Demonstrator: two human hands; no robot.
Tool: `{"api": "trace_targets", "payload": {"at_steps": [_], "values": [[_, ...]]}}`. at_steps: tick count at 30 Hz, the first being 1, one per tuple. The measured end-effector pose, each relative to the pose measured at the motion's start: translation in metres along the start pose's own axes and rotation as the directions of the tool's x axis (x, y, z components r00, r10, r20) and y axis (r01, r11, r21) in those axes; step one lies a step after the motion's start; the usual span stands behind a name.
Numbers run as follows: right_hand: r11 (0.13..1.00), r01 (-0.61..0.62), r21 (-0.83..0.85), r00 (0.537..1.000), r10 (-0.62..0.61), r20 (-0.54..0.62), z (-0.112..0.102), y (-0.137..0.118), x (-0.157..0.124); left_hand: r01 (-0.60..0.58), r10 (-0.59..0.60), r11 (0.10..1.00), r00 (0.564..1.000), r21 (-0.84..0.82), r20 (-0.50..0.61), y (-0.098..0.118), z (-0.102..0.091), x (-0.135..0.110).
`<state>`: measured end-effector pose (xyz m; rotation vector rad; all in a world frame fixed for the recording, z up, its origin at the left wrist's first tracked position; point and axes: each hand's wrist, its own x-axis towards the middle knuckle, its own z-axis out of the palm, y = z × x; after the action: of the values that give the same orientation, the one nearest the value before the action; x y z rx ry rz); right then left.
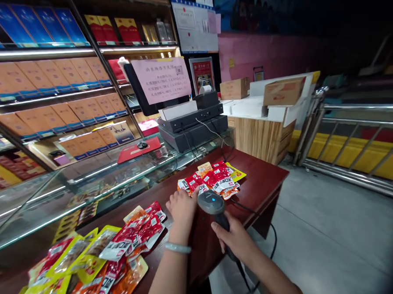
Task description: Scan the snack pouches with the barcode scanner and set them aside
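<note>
My right hand (235, 232) is wrapped round the handle of a dark barcode scanner (212, 203); a small blue light shows on its head and a cable hangs from it. With a pale bracelet on the wrist, my left hand (182, 204) rests at the near left edge of a pile of snack packets (214, 179), thumb apart from the fingers. The fingertips are partly hidden, and I see nothing held in them. These packets are mostly red and white, with a yellow one at the right. A larger heap of red, orange and yellow snack packets (100, 257) lies to the left.
Beneath the packets is a dark red-brown table (260, 174). A glass display counter (103, 187) runs along its far side, carrying a cash register unit (195, 125) and a red mat (140, 150). Shelves of boxes (64, 77) stand behind; a metal railing (357, 134) is at right.
</note>
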<state>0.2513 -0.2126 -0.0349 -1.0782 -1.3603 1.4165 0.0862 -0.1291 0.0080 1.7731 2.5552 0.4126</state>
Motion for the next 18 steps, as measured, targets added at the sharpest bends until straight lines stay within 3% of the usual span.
{"api": "trace_targets", "payload": {"at_steps": [4, 9, 13, 18], "values": [[1.0, -0.01, 0.0, 1.0, 0.01, 0.001, -0.004, 0.003, 0.0, -0.007, 0.006, 1.0, 0.998, 0.008, 0.057, 0.015, 0.009, 0.009], [1.0, -0.004, 0.0, 1.0, 0.004, 0.0, -0.005, 0.006, 0.002, 0.003, -0.004, 1.0, 0.994, 0.011, 0.112, 0.007, 0.011, 0.011], [1.0, -0.008, 0.01, 1.0, 0.008, -0.003, -0.002, 0.003, 0.001, 0.05, -0.041, 0.997, 0.988, -0.056, 0.147, -0.013, 0.005, 0.005], [1.0, -0.002, 0.025, 0.999, 0.001, 0.042, 0.012, -0.003, -0.003, 0.126, -0.079, 0.936, 0.985, -0.33, 0.153, -0.062, 0.001, -0.02]]}}
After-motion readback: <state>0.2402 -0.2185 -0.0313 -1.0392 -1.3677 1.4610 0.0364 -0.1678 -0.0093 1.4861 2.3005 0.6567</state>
